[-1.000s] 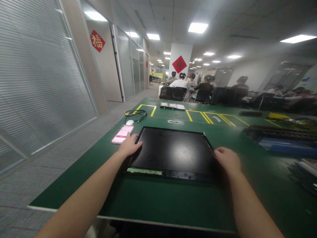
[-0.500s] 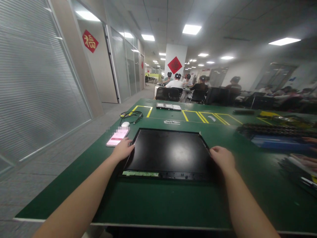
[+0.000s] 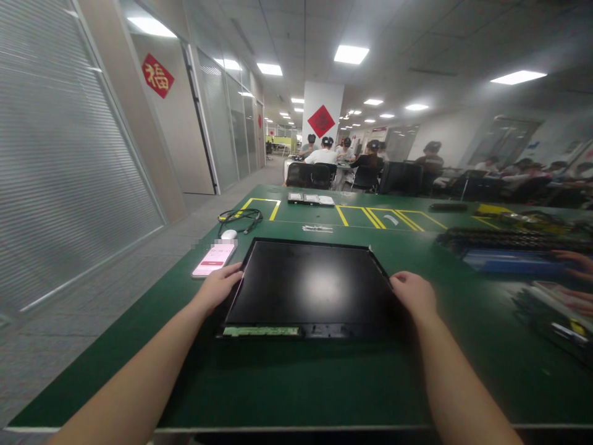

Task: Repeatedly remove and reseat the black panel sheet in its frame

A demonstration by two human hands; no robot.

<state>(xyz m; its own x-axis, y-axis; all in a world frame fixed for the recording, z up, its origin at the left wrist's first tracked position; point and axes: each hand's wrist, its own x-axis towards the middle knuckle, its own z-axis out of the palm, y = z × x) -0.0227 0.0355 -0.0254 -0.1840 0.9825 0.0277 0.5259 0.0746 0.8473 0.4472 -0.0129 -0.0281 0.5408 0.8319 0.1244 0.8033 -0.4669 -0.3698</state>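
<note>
Now both hands (image 3: 217, 288) grip the black panel's (image 3: 308, 284) sides.

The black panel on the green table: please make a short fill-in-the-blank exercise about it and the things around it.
1. The left hand and the right hand rest at opposite ____ of the black panel.
2. The phone left of the panel shows a ____ screen.
3. The table has a green top with ____ lines.

Missing words: sides; pink; yellow
</note>
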